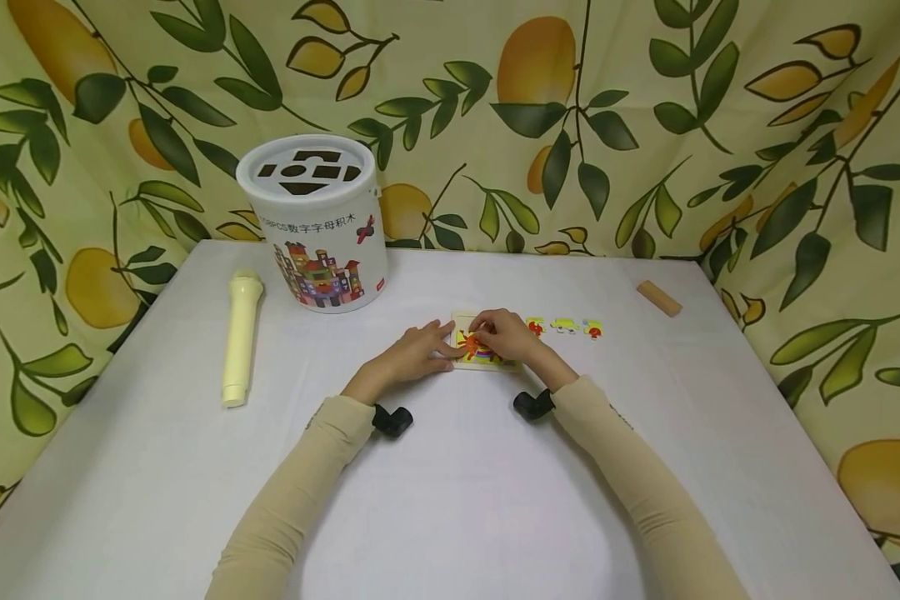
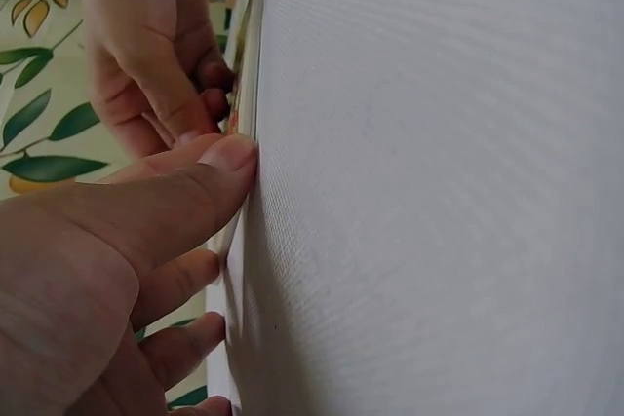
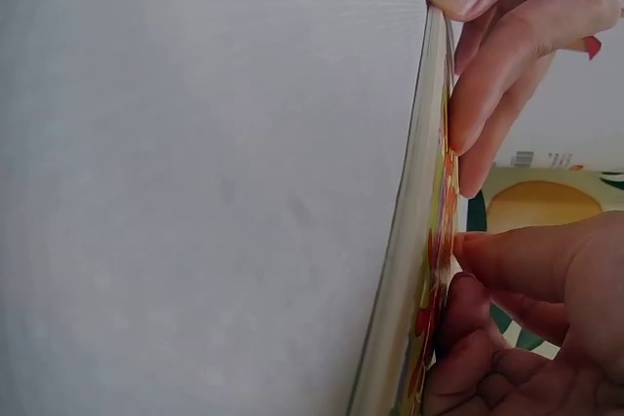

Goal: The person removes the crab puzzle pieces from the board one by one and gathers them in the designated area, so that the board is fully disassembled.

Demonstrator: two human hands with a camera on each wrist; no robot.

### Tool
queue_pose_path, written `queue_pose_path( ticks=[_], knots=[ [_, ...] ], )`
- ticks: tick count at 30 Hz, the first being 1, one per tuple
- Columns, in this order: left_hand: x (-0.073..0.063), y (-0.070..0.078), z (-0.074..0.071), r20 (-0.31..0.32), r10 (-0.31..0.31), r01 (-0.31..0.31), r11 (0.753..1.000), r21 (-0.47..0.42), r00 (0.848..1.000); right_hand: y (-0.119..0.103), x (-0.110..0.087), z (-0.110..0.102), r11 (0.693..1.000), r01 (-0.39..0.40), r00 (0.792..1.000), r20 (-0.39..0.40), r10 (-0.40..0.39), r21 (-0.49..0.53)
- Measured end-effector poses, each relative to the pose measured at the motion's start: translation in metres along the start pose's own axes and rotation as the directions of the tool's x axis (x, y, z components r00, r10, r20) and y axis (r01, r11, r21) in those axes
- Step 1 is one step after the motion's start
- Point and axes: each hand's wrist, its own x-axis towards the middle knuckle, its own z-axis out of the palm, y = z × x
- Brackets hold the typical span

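Note:
A small jigsaw board (image 1: 462,319) with a pale wooden rim and a bright yellow, red and rainbow picture lies on the white table. At its left side my left hand (image 1: 414,353) rests with spread, mostly straight fingers; in the left wrist view the thumb (image 2: 230,155) touches the near edge. From the right, my right hand (image 1: 512,336) reaches over the board, thumb and index finger pinched at an orange-red puzzle piece on the picture. The fingers hide most of that piece. Three loose puzzle pieces (image 1: 565,326) lie in a row right of the board.
A white lidded bucket (image 1: 322,225) with shape-cut holes stands at the back left. Beside it lies a cream-coloured tube (image 1: 241,342) with a wider end. A brown wooden block (image 1: 658,298) is at the back right. A leaf-patterned curtain (image 1: 450,125) hangs behind the table.

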Motion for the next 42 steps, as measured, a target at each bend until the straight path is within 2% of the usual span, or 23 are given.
queue_pose_path(
  ticks=[8, 14, 26, 34, 42],
  knots=[
    [0.000, 0.000, 0.000, 0.000, -0.007, 0.007, 1.000, 0.000, 1.000, -0.002, -0.002, 0.003, 0.999, 0.049, 0.999, -0.014, -0.049, -0.004],
    [0.001, -0.001, 0.001, 0.000, 0.009, -0.009, 1.000, 0.003, 1.000, -0.005, -0.002, 0.002, 0.995, 0.089, 0.996, -0.017, -0.090, -0.050],
    [0.001, 0.000, 0.000, 0.008, -0.006, 0.006, 1.000, 0.003, 1.000, -0.005, -0.001, 0.004, 0.994, 0.086, 0.996, -0.026, -0.087, -0.064],
    [0.001, 0.000, 0.001, 0.002, -0.008, 0.008, 1.000, -0.009, 1.000, -0.013, -0.004, 0.004, 0.994, 0.052, 0.998, -0.018, -0.054, -0.093],
    [0.002, -0.001, 0.002, 0.002, 0.003, -0.003, 1.000, -0.002, 1.000, -0.007, -0.003, 0.004, 0.997, 0.076, 0.996, -0.036, -0.076, -0.018]
  ],
)
